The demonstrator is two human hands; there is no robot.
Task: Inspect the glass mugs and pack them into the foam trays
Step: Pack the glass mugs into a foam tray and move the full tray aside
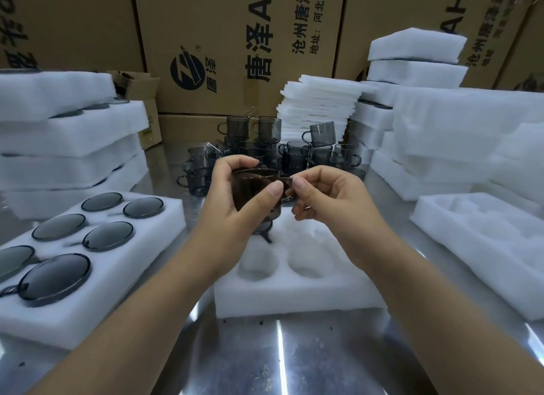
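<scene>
Two hands on mug: your left hand wraps body, right hand pinches handle; turn slowly, scan rim.

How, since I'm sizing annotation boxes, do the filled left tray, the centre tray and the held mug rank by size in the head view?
1. filled left tray, cropped by the frame.
2. centre tray, partly behind the arms; these two are close.
3. held mug, smallest.

Person's left hand and right hand are bare, with short, plain, rounded nails, and both forearms are bare down to the frame's lower edge.
</scene>
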